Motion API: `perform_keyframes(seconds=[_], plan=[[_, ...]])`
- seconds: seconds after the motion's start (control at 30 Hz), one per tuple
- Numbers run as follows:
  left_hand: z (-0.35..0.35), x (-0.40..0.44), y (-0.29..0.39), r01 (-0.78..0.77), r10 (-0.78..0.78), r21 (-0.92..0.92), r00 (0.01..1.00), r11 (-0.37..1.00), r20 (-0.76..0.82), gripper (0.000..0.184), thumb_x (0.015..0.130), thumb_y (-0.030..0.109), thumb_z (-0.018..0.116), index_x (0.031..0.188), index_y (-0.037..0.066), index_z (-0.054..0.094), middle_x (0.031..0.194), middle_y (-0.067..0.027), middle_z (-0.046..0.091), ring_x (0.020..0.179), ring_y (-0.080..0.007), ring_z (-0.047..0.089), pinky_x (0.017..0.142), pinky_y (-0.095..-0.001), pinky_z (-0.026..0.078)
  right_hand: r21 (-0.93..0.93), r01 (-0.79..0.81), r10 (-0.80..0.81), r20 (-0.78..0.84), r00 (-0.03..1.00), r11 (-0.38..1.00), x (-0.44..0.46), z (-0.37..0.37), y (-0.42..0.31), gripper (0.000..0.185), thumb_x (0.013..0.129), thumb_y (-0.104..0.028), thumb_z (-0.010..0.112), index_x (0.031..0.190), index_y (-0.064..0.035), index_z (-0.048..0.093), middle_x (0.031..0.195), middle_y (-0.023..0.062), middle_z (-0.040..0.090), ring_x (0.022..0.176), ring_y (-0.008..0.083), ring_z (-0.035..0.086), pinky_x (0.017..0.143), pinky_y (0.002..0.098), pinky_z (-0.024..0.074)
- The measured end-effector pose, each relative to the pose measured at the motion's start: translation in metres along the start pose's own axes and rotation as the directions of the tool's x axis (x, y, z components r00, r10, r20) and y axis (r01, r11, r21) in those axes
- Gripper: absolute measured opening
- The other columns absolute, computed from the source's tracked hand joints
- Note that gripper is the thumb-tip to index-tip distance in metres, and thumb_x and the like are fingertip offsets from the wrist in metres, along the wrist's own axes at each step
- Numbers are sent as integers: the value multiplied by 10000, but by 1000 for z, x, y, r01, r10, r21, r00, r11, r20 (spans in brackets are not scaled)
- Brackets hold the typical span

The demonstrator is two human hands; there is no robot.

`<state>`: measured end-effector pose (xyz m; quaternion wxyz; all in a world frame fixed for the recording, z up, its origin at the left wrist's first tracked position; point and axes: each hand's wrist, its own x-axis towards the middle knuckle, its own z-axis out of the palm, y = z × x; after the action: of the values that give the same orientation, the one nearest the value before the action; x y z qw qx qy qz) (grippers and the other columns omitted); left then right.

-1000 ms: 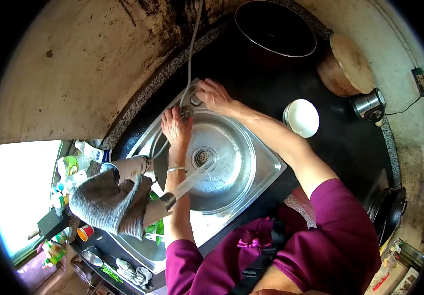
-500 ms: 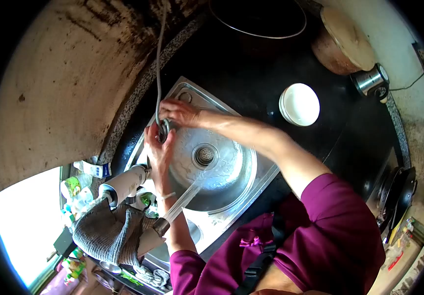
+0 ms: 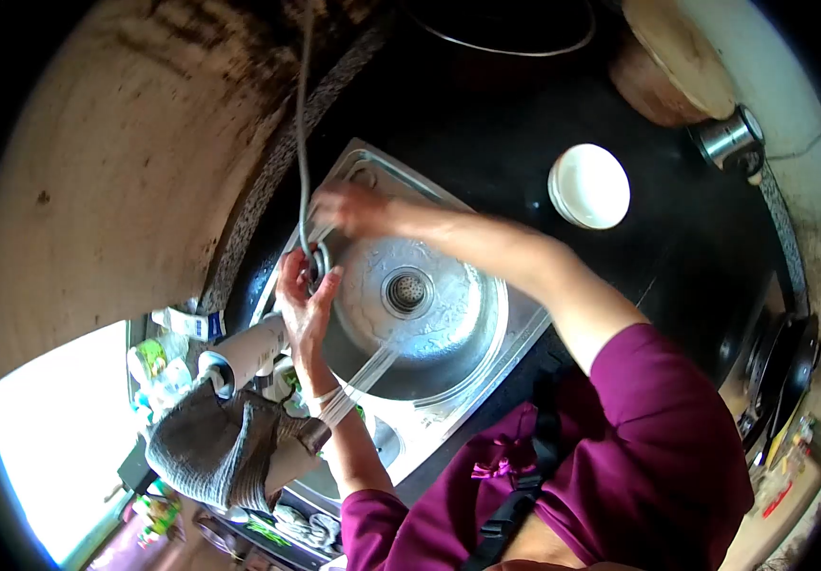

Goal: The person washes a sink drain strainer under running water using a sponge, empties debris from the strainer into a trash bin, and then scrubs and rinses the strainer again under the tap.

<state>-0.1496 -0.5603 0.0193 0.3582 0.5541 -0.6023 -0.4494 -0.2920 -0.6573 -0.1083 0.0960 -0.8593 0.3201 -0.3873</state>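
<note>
A steel sink (image 3: 491, 328) has a round basin with a drain strainer (image 3: 408, 291). Water (image 3: 363, 383) streams into it from a faucet draped with a grey cloth (image 3: 215, 447). At the basin's upper left rim, my left hand (image 3: 306, 309) has its fingers curled round a small coil of grey hose (image 3: 319, 265). My right hand (image 3: 346, 207), blurred by motion, is just above it, beside the upright part of the hose; its fingers are smeared.
Stacked white bowls (image 3: 589, 187) stand on the black counter (image 3: 658, 247). Behind are a large pot (image 3: 515, 51), a lidded brown pot (image 3: 662, 81) and a metal cup (image 3: 729, 138). Bottles (image 3: 150, 360) line the window side; pans (image 3: 791, 371) stand at right.
Both hands have moved left and down along the rim. The hose coil now shows in my left hand, and my right hand has left the upper corner. The view has shifted.
</note>
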Motion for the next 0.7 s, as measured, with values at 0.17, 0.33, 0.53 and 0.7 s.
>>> perform_keyframes(seconds=[0.17, 0.33, 0.53, 0.7], plan=[[8, -1, -7, -92, 96, 181, 995, 979, -14, 405, 644, 146, 694, 987, -12, 548, 873, -57, 480, 787, -151, 495, 689, -259, 419, -283, -247, 304, 177, 936, 927, 6, -86, -1, 220, 720, -97, 537, 925, -42, 598, 1017, 135, 513, 988, 311, 507, 789, 388, 475], [6, -2, 0, -186, 196, 232, 980, 955, -21, 424, 641, 172, 710, 978, -29, 550, 908, -81, 489, 841, -185, 518, 736, -279, 431, -191, -47, 29, -94, 995, 980, -6, -2, 2, 228, 773, -119, 509, 993, -105, 568, 1039, 119, 494, 1006, 299, 483, 837, 404, 445], [4, -3, 3, -221, 233, 285, 973, 933, -9, 430, 636, 189, 710, 973, -21, 547, 923, -107, 503, 864, -234, 540, 750, -304, 438, 669, -178, 135, 116, 984, 722, 22, 13, -54, 201, 665, -136, 629, 769, -52, 478, 811, 57, 485, 741, 213, 503, 668, 336, 407], [-3, -5, 3, -225, 223, 364, 974, 904, 47, 491, 629, 246, 720, 994, -25, 536, 955, -121, 510, 905, -261, 531, 799, -341, 424, 680, 178, -155, -95, 983, 711, 26, 55, -66, 223, 723, -212, 566, 886, -82, 486, 932, 50, 458, 912, 185, 435, 784, 328, 362]])
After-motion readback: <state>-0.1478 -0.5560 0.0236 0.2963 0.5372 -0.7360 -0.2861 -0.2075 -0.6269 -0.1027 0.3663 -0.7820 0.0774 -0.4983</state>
